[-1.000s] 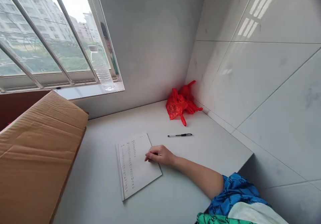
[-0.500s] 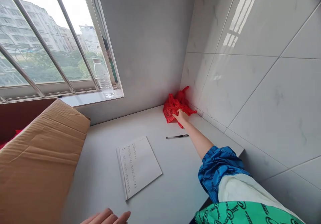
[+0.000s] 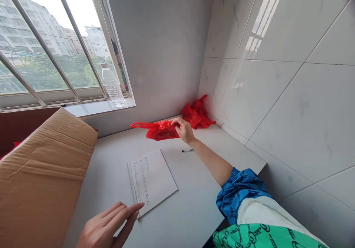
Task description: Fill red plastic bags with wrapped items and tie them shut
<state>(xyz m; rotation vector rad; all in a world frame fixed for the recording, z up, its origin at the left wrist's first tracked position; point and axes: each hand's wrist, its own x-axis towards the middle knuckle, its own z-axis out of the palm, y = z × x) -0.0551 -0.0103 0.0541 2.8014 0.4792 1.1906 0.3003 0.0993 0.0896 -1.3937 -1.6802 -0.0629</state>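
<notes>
My right hand [image 3: 183,128] is closed on a red plastic bag [image 3: 158,129] and holds it in the air above the white counter [image 3: 194,207], to the left of the pile of red bags [image 3: 198,114] in the corner. My left hand [image 3: 109,225] is low at the front with fingers stretched out. Its fingertips touch the near corner of a sheet of paper with printed lines [image 3: 151,181]. A black pen [image 3: 188,150] lies on the counter, partly hidden behind my right forearm.
A large cardboard box [image 3: 41,177] fills the left side. A clear plastic bottle [image 3: 111,85] stands on the window sill by the barred window [image 3: 50,48]. Tiled walls close the counter at the back and right.
My right hand left the paper, reached the corner pile, and has pulled one red bag up and to the left. My left hand has come in from below and reached the paper's corner.
</notes>
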